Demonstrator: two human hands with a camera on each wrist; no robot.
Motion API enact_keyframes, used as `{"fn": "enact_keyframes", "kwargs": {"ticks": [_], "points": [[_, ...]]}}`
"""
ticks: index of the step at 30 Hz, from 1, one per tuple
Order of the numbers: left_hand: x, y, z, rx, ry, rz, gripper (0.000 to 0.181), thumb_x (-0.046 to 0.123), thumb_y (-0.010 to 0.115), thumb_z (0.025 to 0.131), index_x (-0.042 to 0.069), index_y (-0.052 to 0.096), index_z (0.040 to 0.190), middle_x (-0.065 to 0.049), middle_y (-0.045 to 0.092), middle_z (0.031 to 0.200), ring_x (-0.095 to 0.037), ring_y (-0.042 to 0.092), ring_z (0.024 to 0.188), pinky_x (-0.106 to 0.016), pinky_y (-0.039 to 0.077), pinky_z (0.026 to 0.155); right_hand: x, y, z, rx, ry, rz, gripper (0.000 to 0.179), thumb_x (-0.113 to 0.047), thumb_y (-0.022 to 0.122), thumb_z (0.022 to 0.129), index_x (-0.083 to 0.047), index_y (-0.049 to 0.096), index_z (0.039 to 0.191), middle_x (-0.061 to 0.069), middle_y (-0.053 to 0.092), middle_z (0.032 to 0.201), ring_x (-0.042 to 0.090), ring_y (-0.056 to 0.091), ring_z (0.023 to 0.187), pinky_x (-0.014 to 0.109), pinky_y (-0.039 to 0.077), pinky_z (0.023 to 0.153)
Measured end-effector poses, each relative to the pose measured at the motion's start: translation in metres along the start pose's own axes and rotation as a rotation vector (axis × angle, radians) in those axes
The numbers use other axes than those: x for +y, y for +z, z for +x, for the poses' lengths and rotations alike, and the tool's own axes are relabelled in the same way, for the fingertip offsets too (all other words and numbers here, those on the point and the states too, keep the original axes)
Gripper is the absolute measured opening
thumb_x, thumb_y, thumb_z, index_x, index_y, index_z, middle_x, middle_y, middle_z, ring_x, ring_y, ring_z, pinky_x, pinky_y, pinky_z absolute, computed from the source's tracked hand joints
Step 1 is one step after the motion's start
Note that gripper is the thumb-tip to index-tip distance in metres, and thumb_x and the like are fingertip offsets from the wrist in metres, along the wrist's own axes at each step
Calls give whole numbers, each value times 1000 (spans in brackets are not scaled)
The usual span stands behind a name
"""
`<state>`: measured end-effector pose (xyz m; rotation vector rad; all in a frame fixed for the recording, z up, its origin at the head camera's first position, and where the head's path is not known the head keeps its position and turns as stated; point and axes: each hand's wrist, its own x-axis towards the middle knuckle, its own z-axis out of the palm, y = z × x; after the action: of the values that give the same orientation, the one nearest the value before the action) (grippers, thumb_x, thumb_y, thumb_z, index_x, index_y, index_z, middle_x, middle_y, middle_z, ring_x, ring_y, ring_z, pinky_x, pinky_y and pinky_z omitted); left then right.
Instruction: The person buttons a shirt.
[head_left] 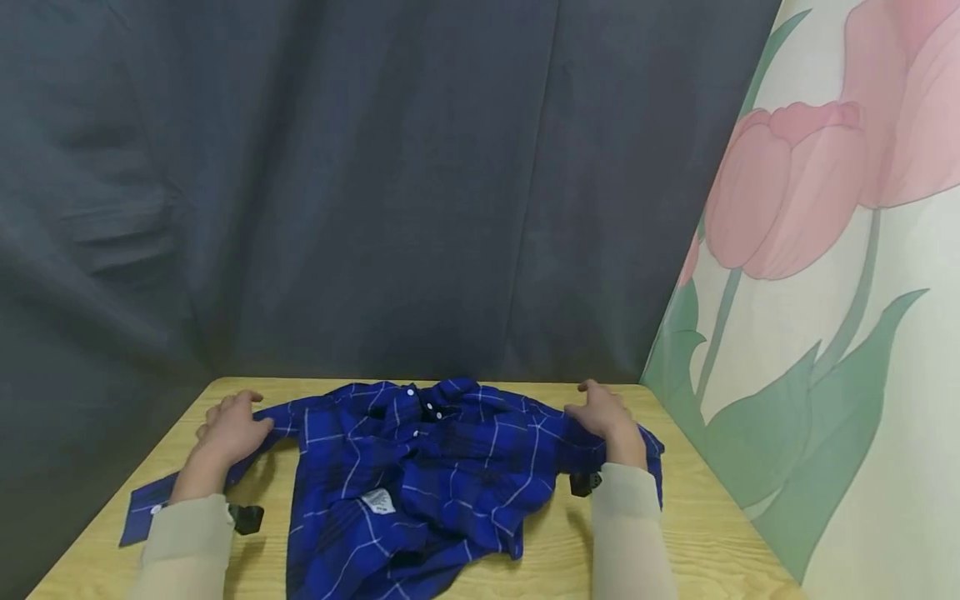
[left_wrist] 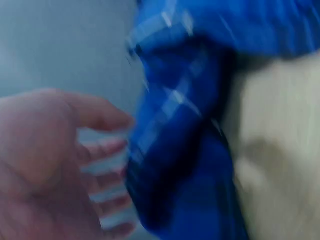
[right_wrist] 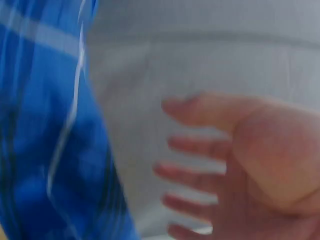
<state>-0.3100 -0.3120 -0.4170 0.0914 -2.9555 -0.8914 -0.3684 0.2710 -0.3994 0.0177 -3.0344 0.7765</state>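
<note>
A blue plaid shirt (head_left: 450, 467) with white lines lies rumpled on the wooden table, its collar toward the far edge and its sleeves out to both sides. My left hand (head_left: 234, 429) is over the sleeve at the left, its fingers spread and loosely bent. In the left wrist view the thumb and fingers of the left hand (left_wrist: 55, 160) are apart, close beside the blurred sleeve (left_wrist: 175, 135). Over the sleeve at the right is my right hand (head_left: 603, 417). The right wrist view shows the right hand (right_wrist: 250, 165) with parted fingers and nothing between them, beside the blue cloth (right_wrist: 50, 130).
A dark grey curtain (head_left: 405, 183) hangs behind the far edge of the light wooden table (head_left: 712, 533). To the right stands a wall (head_left: 817, 250) painted with pink tulips. A white label (head_left: 378, 501) shows on the shirt's front.
</note>
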Motion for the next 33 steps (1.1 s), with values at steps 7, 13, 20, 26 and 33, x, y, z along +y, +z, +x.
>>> {"fn": "enact_keyframes", "kwargs": {"ticks": [7, 13, 20, 26, 33], "points": [[66, 26, 0, 65, 310, 29, 35, 23, 70, 103, 2, 66, 131, -28, 60, 143, -55, 48, 136, -76, 38, 110, -69, 26, -2, -246, -247, -27, 38, -28, 78, 100, -7, 70, 130, 14, 74, 127, 29, 70, 109, 53, 58, 103], [89, 58, -3, -226, 361, 47, 48, 30, 83, 92, 3, 68, 129, -21, 68, 134, -43, 66, 125, -64, 51, 112, -90, 47, -8, -425, -247, -97, 38, -35, 88, 90, -15, 75, 119, 2, 73, 117, 22, 64, 105, 49, 57, 102], [95, 81, -11, -384, 309, 170, 58, 28, 92, 81, 3, 70, 128, -26, 64, 141, -49, 61, 130, -66, 50, 113, -84, 66, -9, -519, -220, -176, 19, -15, 84, 87, -22, 83, 104, 0, 75, 120, 21, 66, 112, 47, 58, 107], [93, 83, -7, -359, 426, 195, 27, 8, 86, 85, 17, 60, 84, -10, 66, 112, -25, 57, 92, -40, 50, 83, -79, 65, -12, -503, -231, -211, 8, -15, 85, 83, -22, 83, 83, -10, 77, 96, 11, 61, 88, 35, 58, 92], [99, 87, -6, -340, 403, 85, 17, 8, 82, 88, 12, 66, 94, -26, 68, 134, -58, 55, 136, -66, 47, 114, -78, 42, -23, -507, -186, -199, 16, -29, 89, 86, -22, 86, 100, -3, 80, 119, 20, 70, 113, 49, 57, 113]]}}
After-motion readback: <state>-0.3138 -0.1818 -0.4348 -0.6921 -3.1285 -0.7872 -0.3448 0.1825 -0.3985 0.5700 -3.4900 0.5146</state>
